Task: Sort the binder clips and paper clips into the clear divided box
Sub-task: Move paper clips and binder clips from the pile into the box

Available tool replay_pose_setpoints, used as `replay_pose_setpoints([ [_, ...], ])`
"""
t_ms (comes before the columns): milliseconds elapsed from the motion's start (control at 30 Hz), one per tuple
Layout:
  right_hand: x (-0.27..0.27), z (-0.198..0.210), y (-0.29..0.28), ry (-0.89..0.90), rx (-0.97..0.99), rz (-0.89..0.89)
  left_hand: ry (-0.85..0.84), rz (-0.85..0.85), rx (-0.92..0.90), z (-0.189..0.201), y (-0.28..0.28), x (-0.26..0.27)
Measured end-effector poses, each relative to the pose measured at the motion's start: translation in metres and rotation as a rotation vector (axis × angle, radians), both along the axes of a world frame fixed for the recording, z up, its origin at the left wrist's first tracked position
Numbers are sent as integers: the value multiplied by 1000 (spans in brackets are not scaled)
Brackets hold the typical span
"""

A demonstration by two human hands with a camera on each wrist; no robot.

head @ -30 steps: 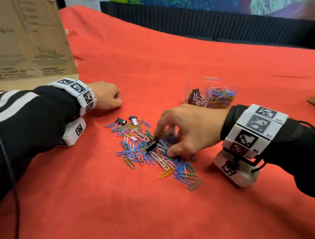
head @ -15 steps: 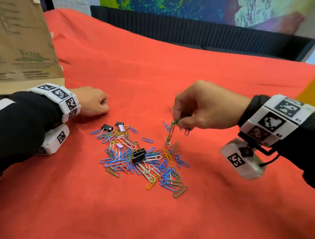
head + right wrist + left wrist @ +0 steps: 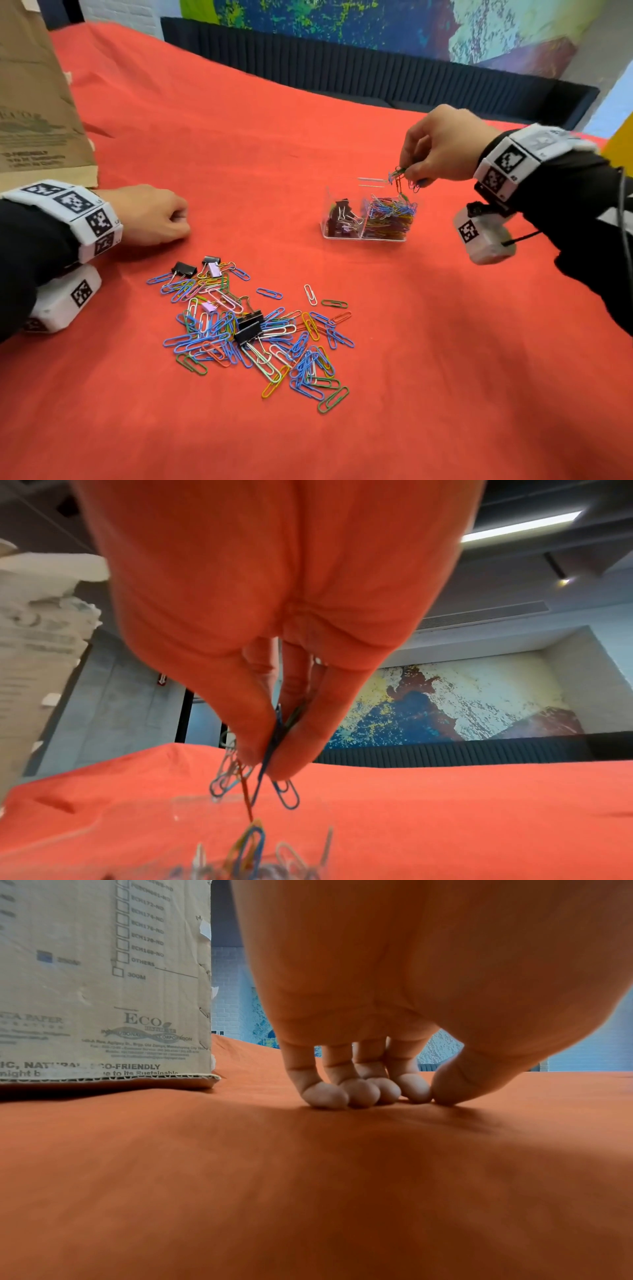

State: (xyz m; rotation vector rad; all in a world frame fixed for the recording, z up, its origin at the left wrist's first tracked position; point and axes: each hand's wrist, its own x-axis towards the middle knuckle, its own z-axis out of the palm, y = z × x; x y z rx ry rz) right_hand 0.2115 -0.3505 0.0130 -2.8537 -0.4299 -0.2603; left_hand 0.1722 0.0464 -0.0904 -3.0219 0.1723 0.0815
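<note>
A clear divided box (image 3: pixel 329 219) stands on the red cloth; its left compartment holds binder clips (image 3: pixel 342 214), its right one a heap of coloured paper clips (image 3: pixel 390 217). My right hand (image 3: pixel 407 173) hovers just above the right compartment and pinches a small bunch of paper clips (image 3: pixel 270 772) between thumb and fingers. A loose pile of paper clips (image 3: pixel 260 337) with black binder clips (image 3: pixel 248 329) and lilac ones (image 3: pixel 214 270) lies nearer to me. My left hand (image 3: pixel 171 219) rests on the cloth left of the pile, fingers curled, holding nothing (image 3: pixel 363 1093).
A brown cardboard box (image 3: pixel 30 102) stands at the far left, right behind my left hand. A dark ribbed bench back (image 3: pixel 342 65) runs along the far edge of the table. Red cloth (image 3: pixel 445 377) covers the whole table.
My right hand lifted a bunch of paper clips from the pile and carried it up and to the right, over the box. The left hand stayed put.
</note>
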Motion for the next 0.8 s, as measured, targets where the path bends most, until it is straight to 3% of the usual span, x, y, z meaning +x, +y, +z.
replay_pose_setpoints([
  [133, 4, -16, 4, 37, -51, 15, -1, -3, -11, -1, 2, 1],
  [433, -6, -14, 4, -106, -44, 66, -9, -25, -4, -3, 4, 4],
  [667, -19, -25, 6, 37, -237, 58, -5, -26, -2, -2, 4, 4],
  [800, -15, -29, 10, -10, -174, 100, 3, -27, -15, -3, 4, 4],
])
